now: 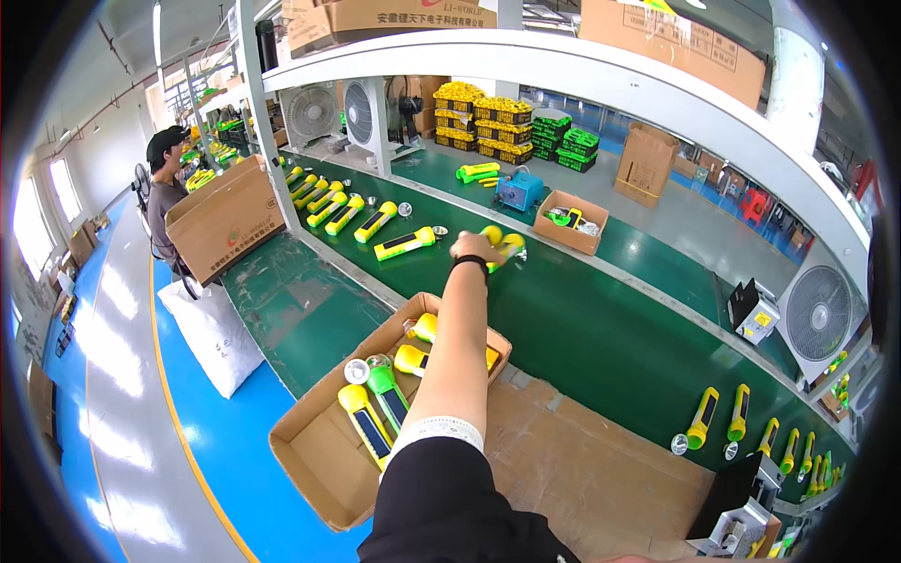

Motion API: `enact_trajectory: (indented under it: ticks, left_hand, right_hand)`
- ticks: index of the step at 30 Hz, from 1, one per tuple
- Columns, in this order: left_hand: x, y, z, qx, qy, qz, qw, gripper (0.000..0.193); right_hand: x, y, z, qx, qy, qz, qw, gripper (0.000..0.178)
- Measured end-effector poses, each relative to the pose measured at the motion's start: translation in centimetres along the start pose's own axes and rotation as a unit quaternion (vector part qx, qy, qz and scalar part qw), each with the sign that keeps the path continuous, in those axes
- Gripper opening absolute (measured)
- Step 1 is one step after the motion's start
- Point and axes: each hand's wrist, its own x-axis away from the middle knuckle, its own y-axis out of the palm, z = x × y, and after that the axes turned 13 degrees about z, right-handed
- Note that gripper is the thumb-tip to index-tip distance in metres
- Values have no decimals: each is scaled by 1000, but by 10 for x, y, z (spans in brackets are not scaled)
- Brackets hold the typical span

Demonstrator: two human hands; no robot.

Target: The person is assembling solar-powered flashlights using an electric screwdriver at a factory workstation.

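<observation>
Green conveyor belt point(582, 310) lined with flashlights, cartons on both sides

Nearest: brown cardboard sheet point(563, 450) laid flat beside open carton point(324, 469). Inside carton: green flashlight point(387, 392) and yellow flashlight point(374, 433) side by side, dark panels upward; more yellow ones beyond, partly hidden by left forearm point(452, 375) crossing above.

Left hand point(475, 247) out over belt, closed on yellow-green flashlights point(513, 244); blurred, exact count unclear. Right hand out of sight, state impossible to tell.

To left along belt, slanted row of flashlights point(405, 244); to lower right, second row point(702, 418).

Across belt: small carton point(574, 242) holding yellow-black item and pale bits, near blue machine point(519, 191) with handle. Farther left: white sack point(214, 333), then large carton point(225, 220) partly covering co-worker point(169, 192).

Far back: stacked black crates point(504, 133) heaped with yellow pieces. Cutting across view: white post point(261, 122) and overhead shelf point(526, 54).
</observation>
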Motion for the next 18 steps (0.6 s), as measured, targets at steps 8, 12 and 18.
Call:
enact_trajectory:
  ticks: [8,12,18]
  left_hand:
    - [110,-57,109,25,249,105,962,81]
    - [201,-27,141,137,304,1,943,75]
    - [445,55,111,217,221,-71,948,59]
  right_hand:
    - [-36,-29,58,-327,-196,-195,904,40]
    - [-29,-49,61,-168,-89,-76,979,52]
    - [-2,-66,40,-128,-34,-30,991,26]
